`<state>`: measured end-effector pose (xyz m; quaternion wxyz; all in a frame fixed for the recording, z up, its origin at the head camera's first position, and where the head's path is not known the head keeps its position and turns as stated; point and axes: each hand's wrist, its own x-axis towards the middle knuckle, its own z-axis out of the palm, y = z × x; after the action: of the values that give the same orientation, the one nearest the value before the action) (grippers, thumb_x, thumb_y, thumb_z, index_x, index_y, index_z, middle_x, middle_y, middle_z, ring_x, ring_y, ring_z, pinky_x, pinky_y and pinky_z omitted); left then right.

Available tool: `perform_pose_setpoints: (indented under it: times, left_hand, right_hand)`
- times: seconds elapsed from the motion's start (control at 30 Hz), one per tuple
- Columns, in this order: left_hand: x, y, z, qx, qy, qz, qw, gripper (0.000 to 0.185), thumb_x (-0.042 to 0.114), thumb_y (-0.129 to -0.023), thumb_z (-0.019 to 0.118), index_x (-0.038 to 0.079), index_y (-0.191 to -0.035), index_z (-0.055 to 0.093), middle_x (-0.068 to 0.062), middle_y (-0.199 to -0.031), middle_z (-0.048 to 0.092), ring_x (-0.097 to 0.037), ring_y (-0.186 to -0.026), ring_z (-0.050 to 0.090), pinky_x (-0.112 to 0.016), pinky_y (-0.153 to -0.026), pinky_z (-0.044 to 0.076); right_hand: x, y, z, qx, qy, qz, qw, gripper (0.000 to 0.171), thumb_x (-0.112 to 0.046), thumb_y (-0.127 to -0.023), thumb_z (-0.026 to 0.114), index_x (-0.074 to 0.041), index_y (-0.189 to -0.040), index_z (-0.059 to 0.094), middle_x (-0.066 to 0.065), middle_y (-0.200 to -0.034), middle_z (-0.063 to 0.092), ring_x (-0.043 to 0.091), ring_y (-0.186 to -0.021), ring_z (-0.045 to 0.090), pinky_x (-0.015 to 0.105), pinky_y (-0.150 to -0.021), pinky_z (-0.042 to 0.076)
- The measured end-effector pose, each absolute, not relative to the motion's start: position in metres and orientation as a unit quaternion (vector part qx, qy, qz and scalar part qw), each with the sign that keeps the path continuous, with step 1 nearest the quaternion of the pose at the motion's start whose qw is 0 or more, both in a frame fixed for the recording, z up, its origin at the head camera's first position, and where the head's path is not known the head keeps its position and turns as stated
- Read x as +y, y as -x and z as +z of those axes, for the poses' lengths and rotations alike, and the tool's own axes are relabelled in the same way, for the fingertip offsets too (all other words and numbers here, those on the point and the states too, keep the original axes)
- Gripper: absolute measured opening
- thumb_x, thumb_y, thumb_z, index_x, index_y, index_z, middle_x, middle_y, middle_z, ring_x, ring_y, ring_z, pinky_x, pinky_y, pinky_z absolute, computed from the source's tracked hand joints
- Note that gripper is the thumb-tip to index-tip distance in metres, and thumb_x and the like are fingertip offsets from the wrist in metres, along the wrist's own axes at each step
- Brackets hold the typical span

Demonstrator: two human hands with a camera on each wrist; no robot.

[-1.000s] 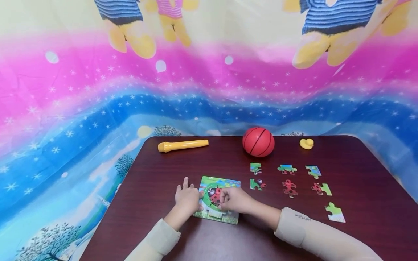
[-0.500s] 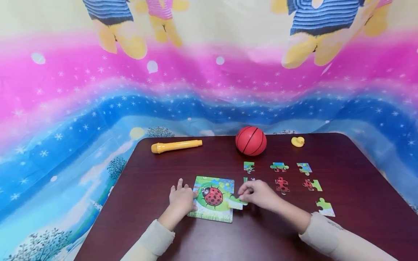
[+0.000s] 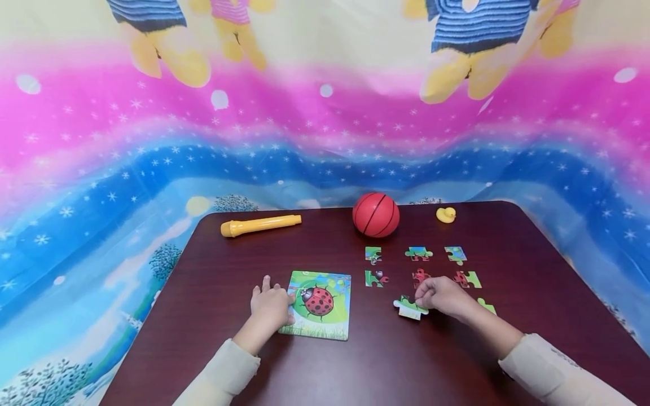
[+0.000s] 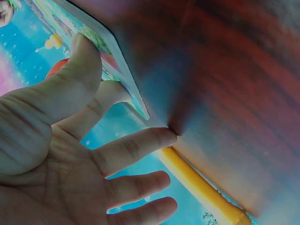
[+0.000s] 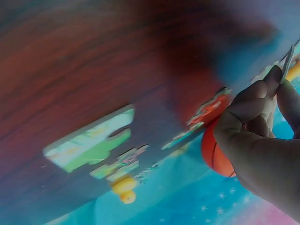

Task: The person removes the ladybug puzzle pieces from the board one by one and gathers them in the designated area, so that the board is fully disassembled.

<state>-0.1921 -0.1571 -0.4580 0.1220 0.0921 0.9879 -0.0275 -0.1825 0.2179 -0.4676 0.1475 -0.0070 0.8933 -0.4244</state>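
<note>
My right hand (image 3: 444, 296) pinches a green and white jigsaw piece (image 3: 410, 309) between thumb and fingers, over the table to the right of the ladybug board. In the right wrist view the piece (image 5: 287, 63) shows edge-on at the fingertips. My left hand (image 3: 271, 307) lies at the left edge of the square ladybug picture board (image 3: 325, 331), its fingers spread. The left wrist view has the thumb and index finger touching the board (image 4: 123, 70), the other fingers straight. Beyond my right hand lies a red ladybug piece (image 3: 419, 276), partly hidden by it.
Loose jigsaw pieces lie in rows at the right, among them a blue-green corner piece (image 3: 455, 254) and a green-white one (image 5: 93, 140). A yellow toy microphone (image 3: 261, 225), a red ball (image 3: 376, 215) and a yellow rubber duck (image 3: 446, 215) line the table's far edge.
My right hand has lifted the jigsaw piece off the ladybug board and carried it to the right. The left hand stays at the board's left edge. The head view has shifted slightly right.
</note>
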Motion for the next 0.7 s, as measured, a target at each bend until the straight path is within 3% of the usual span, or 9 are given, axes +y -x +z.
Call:
perform_pose_setpoints:
  times: [0.27,0.7]
  left_hand:
    - [-0.155,0.193,-0.458,0.987,-0.080,-0.025,0.138,0.056,0.038,-0.075,0.077,0.026,-0.127,0.062,-0.017,-0.139,0.048,-0.042,-0.139,0.020,-0.056,-0.107,0.025]
    - [-0.154,0.193,-0.460,0.989,-0.079,-0.018,0.121,0.052,0.036,-0.074,0.078,0.026,-0.123,0.065,-0.016,-0.136,0.051,-0.041,-0.138,0.023,-0.056,-0.106,0.026]
  right_hand:
    - [0.234,0.180,-0.469,0.926,0.032,-0.356,0.124,0.004,0.000,-0.078,0.064,-0.002,-0.081,0.063,0.002,-0.072,0.059,0.016,-0.065,0.050,0.030,-0.058,0.042]
    - [0.240,0.182,-0.468,0.966,0.051,-0.243,0.073,0.010,-0.002,-0.073,0.064,-0.011,-0.071,0.062,-0.004,-0.066,0.057,0.014,-0.058,0.047,0.030,-0.055,0.039]
